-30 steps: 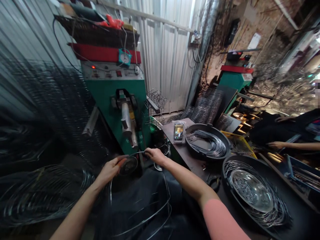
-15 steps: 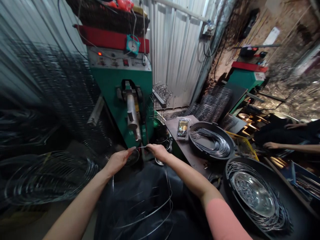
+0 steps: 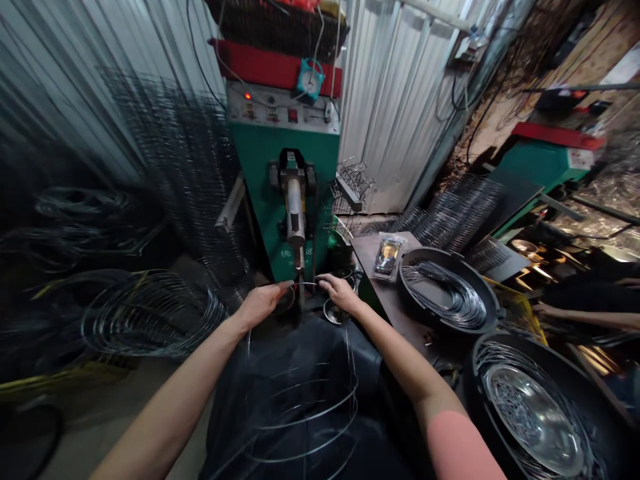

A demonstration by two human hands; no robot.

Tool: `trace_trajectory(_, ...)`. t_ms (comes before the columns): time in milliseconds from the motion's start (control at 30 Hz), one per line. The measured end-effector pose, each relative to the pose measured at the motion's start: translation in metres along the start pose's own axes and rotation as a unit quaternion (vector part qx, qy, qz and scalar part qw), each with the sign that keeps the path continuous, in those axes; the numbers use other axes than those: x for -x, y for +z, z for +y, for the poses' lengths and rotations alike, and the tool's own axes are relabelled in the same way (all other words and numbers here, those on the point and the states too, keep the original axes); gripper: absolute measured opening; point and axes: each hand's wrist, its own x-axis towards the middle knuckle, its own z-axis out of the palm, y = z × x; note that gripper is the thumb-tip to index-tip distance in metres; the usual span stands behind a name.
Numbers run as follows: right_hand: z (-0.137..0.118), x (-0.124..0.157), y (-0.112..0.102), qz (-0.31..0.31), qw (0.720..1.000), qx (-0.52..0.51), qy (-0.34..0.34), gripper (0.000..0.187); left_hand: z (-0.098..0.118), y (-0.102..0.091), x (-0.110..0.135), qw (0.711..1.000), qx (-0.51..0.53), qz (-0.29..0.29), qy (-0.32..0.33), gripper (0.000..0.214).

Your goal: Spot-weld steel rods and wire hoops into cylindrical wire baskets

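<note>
The left grip (image 3: 263,304) and right grip (image 3: 340,294) each pinch a thin silver steel wire hoop (image 3: 310,415), its long curve hanging toward the lap, its top arc level just below the green metal machine's (image 3: 260,173) nozzle.

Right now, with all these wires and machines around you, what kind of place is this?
It looks like a small workshop that makes things from wire. A green welding machine stands ahead, stacks of wire rings lie to the left, and a black round tub holds bent wires.
</note>
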Motion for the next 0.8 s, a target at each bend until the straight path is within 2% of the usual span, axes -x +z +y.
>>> trace_trajectory(67,-0.005,0.001,0.008,-0.034,0.995,0.091,-0.017,0.036,-0.002,0.0,0.0,0.999,-0.045,-0.013,0.015,0.036)
trace_trajectory(167,-0.01,0.002,0.015,-0.077,0.971,0.228,-0.003,0.042,-0.002,-0.002,0.002,0.996,-0.079,-0.02,0.033,0.037)
trace_trajectory(267,-0.013,0.001,0.015,-0.106,0.948,0.299,0.003,0.046,-0.001,-0.004,0.004,0.994,-0.095,-0.024,0.037,0.037)
trace_trajectory(567,-0.027,0.0,0.014,-0.12,0.926,0.358,-0.017,0.042,0.003,-0.005,0.003,0.973,-0.22,-0.062,0.011,0.031)
trace_trajectory(800,-0.032,-0.001,0.015,-0.126,0.919,0.373,-0.028,0.038,-0.003,-0.003,0.003,0.973,-0.216,-0.077,0.016,0.035)
